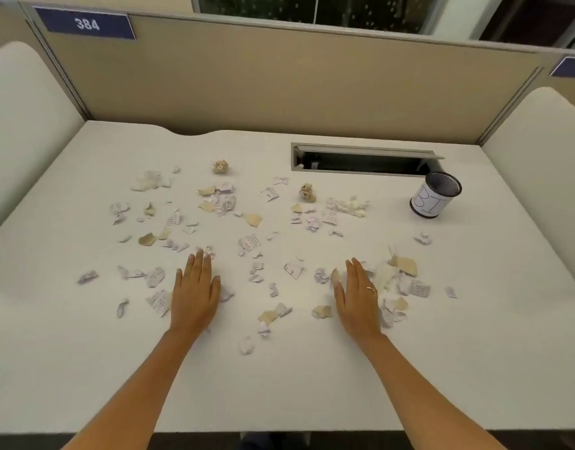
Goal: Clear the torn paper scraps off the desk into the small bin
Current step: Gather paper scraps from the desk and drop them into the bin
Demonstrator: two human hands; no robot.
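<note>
Several torn paper scraps (250,242), white with print and tan, lie scattered over the white desk (279,384). Two tan crumpled balls (221,166) (308,192) sit further back. The small bin (435,194), a black mesh cup with a white label, stands upright at the right rear. My left hand (195,292) lies flat on the desk with straight fingers, partly covering a scrap at its right edge. My right hand (357,298) lies flat too, a ring on one finger, with scraps touching its thumb and its right side. Neither hand holds anything.
An open cable slot (364,159) is cut into the desk just behind the bin. Beige partition walls (279,86) close off the back and both sides. The desk's front edge runs along the bottom of the view.
</note>
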